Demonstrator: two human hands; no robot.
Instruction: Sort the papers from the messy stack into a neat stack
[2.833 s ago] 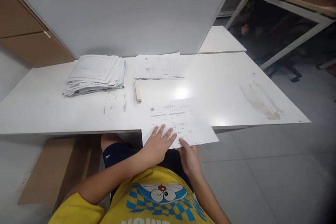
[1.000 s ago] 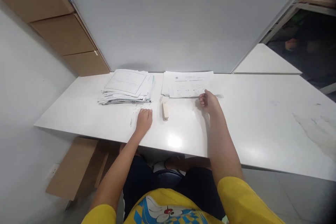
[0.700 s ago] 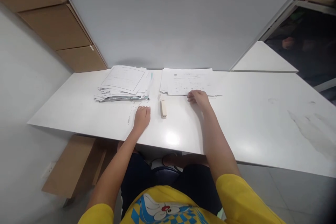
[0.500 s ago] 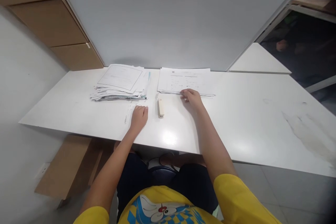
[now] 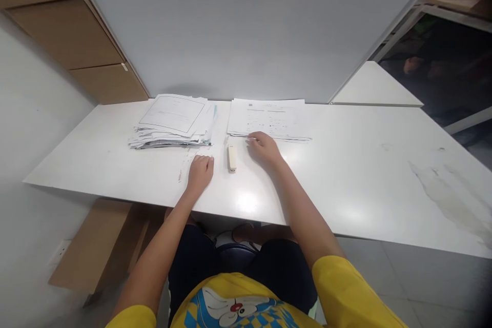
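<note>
My left hand (image 5: 201, 171) rests on the white table in a loose fist, with nothing visible in it. To its right lies a small cream stapler (image 5: 231, 159), apart from both hands. My right hand (image 5: 264, 148) is at the front edge of a thin stack of printed sheets (image 5: 269, 115). Its fingers are bent and slightly apart, with the fingertips touching or just beside the paper edge; the undersides of the fingers are hidden. Behind my left hand sits a thicker, uneven pile of papers (image 5: 172, 115), topped by a sheet with a printed frame.
A grey-white panel (image 5: 230, 31) rises behind the table (image 5: 346, 174). Brown boxes (image 5: 103, 79) stand at the back left, and another brown box (image 5: 92, 246) is below the table. Dark shelving (image 5: 453, 72) is at the right. Smudges mark the tabletop there.
My right hand has slid left along the front edge of the thin stack, toward its left corner. My left hand, the stapler and both paper piles have stayed put; the view has shifted slightly.
</note>
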